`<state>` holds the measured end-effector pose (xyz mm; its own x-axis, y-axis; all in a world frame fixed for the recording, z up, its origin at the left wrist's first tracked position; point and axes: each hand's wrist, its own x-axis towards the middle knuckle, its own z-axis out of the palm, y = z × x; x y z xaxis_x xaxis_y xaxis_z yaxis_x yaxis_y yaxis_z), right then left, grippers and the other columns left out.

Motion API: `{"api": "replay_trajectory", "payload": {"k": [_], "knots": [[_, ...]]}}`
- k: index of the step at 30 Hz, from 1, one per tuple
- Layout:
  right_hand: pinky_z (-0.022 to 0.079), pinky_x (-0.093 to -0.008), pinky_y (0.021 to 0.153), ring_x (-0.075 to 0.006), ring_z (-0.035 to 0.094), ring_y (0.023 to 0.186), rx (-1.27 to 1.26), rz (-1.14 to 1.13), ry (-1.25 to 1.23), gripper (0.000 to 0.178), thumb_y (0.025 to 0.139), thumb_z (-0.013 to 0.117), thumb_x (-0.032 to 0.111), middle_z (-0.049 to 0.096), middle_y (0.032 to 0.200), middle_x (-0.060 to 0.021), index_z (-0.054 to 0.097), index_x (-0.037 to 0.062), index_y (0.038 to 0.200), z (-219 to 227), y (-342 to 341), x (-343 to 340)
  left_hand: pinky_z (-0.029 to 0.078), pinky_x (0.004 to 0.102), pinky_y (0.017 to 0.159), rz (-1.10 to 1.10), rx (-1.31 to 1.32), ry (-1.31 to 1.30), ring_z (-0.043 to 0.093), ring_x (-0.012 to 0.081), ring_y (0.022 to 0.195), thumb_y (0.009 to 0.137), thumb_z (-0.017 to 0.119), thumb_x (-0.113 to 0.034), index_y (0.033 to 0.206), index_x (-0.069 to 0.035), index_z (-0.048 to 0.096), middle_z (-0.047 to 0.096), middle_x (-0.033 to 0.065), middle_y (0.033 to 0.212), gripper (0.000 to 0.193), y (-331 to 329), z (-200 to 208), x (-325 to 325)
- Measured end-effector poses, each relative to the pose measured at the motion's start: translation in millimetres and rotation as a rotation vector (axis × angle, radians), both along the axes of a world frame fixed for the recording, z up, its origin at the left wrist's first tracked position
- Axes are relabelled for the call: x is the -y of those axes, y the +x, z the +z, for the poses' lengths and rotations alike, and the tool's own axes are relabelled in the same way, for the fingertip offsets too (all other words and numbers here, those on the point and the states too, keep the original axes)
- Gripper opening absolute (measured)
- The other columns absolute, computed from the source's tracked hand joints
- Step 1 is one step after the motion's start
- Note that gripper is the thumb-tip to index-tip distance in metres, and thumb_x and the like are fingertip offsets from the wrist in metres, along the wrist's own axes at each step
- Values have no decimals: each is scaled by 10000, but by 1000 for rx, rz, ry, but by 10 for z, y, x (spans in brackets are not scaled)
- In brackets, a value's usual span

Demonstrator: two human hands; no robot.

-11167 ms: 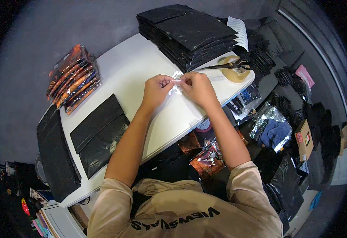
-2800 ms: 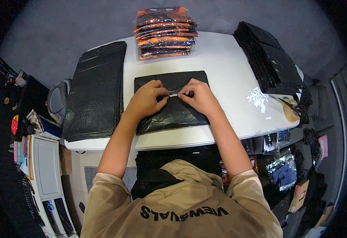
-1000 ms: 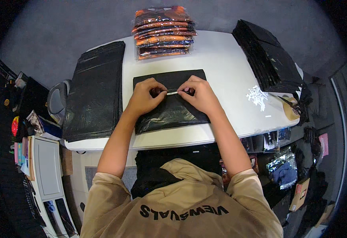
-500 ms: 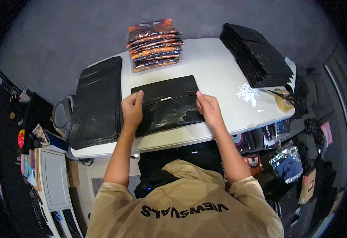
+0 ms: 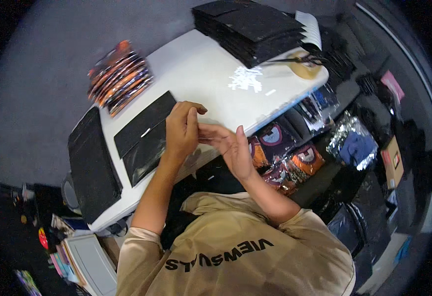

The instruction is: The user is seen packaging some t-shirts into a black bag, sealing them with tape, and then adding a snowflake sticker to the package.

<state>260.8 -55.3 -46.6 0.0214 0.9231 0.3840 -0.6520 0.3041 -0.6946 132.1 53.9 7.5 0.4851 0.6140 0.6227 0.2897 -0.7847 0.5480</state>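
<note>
My left hand [image 5: 182, 129] is raised over the right edge of a folded black plastic bag [image 5: 139, 143], its fingers loosely curved and apart, with nothing visible in them. Close beside it, my right hand [image 5: 235, 153] is open, fingers stretched toward the left hand and thumb up. The right fingertips overlap the left hand in view; whether they touch I cannot tell. The bag lies flat on the white table [image 5: 201, 59], with a small white strip [image 5: 146, 132] across its flap edge.
A stack of flat black bags [image 5: 92, 163] lies left, and a thicker black stack [image 5: 250, 24] at the far side. Clear-wrapped orange packets [image 5: 121, 79] are piled at the back. White strips [image 5: 245, 79], scissors [image 5: 300, 59] and a tape roll [image 5: 307, 70] lie right. Wrapped packets [image 5: 307, 155] sit below the table.
Both hands have let go of the black bag and come together to its right. The bag stays on the table. The view has swung to the right.
</note>
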Motion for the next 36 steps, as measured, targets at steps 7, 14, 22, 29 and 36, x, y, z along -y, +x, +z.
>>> {"api": "replay_trajectory", "payload": {"k": [7, 14, 22, 29, 36], "knots": [[474, -357, 799, -249, 599, 883, 492, -1058, 33, 331, 1057, 578, 260, 616, 918, -146, 637, -21, 891, -479, 668, 194, 538, 389, 868, -160, -229, -238, 689, 291, 940, 928, 736, -113, 1096, -4, 761, 721, 170, 994, 202, 850, -322, 137], [500, -415, 973, -343, 646, 1034, 576, -1386, -187, 113, 982, 629, 92, 658, 1106, -191, 619, -12, 1027, -984, 972, 213, 533, 408, 888, -245, -276, -84, 652, 318, 987, 802, 827, -112, 1154, -57, 769, 670, 148, 1011, 362, 1307, -461, 188], [465, -476, 1070, -398, 632, 1204, 641, -1329, -185, 165, 929, 651, 43, 670, 1345, -226, 665, -5, 1086, -1100, 855, 135, 544, 401, 836, -209, -233, -94, 667, 316, 928, 811, 816, -66, 1031, -56, 804, 676, 145, 968, 221, 1341, -519, 164], [459, -479, 1067, -401, 621, 1201, 731, -1368, -118, 137, 920, 649, 37, 682, 1355, -215, 667, 4, 1052, -1043, 813, 132, 544, 397, 812, -208, -241, -122, 674, 296, 912, 835, 829, -47, 952, -35, 797, 694, 122, 948, 122, 1327, -515, 161], [459, -480, 1072, -406, 618, 1199, 736, -1341, -87, 115, 945, 655, 77, 684, 1362, -222, 662, 7, 1037, -1099, 842, 149, 546, 385, 832, -314, -239, -103, 680, 289, 920, 841, 834, -55, 953, -34, 789, 703, 119, 951, 122, 1274, -506, 147]]}}
